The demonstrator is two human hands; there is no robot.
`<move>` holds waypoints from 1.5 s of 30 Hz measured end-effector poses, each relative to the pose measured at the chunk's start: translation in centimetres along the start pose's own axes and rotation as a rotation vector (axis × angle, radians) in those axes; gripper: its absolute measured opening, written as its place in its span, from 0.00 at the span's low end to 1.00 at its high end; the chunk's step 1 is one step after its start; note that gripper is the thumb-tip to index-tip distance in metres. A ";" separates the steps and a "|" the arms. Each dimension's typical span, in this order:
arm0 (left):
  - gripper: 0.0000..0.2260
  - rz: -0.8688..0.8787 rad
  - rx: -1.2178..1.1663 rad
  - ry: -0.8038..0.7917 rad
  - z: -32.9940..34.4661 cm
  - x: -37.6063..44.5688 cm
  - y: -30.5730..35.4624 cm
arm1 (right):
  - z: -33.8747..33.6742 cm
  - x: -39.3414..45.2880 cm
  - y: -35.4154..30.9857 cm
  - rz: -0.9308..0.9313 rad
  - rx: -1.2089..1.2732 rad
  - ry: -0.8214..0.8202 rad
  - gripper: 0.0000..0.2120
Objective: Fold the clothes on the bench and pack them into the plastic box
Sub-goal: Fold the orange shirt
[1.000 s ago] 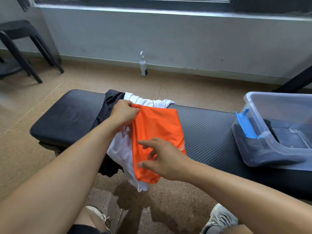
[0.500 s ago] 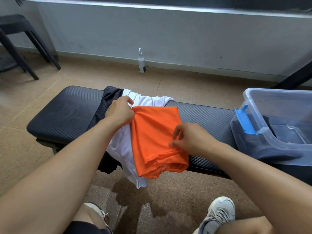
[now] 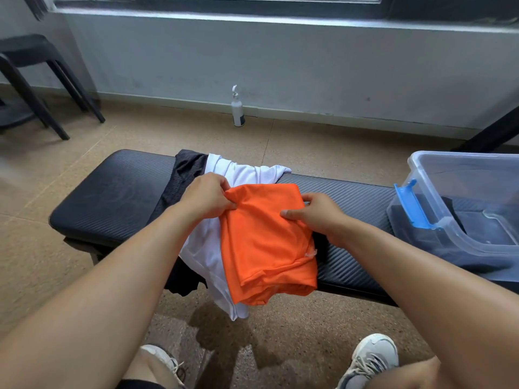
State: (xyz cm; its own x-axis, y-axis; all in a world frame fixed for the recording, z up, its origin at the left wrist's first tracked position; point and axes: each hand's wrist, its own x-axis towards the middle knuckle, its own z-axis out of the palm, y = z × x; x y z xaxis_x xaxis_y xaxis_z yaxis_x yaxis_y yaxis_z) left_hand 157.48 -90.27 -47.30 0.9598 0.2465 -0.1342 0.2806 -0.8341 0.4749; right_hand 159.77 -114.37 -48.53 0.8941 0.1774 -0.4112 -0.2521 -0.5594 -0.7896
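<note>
Plastic box [image 3: 438, 175]: right end of bench [image 3: 112, 192] – dark garment [image 3: 421, 234] inside
L hand [image 3: 206, 197]: pinches orange cloth [image 3: 264, 242]
R hand [image 3: 316, 213]: grips its right edge

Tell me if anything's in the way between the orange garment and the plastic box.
Nothing visible blocks it. The orange garment, gripped by the left hand and right hand, has only bare bench between it and the plastic box, which is open-topped.

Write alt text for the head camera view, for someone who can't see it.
Both hands, left and right, grip a folded orange garment lying on a white garment and a black one on a black bench. A clear plastic box with a blue latch sits at the bench's right end.
</note>
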 end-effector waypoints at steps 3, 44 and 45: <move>0.11 0.027 -0.021 0.003 -0.8 -0.3 0.4 | -0.5 -0.4 -0.9 0.058 0.169 -0.113 0.14; 0.11 0.444 -0.003 -0.327 -1.0 -7.0 2.0 | -5.4 -8.1 1.1 -0.369 -0.843 -0.274 0.16; 0.13 0.421 -0.018 -0.372 -1.1 -7.2 2.0 | -5.5 -8.2 1.1 -0.384 -0.839 -0.282 0.16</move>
State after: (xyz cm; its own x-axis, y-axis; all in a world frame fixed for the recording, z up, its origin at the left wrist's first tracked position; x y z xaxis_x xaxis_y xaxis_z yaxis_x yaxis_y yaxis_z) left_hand 151.11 -93.14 -44.47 0.9271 -0.2993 -0.2255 -0.1245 -0.8136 0.5679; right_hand 154.17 -120.93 -43.54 0.7112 0.5958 -0.3731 0.4835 -0.7999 -0.3555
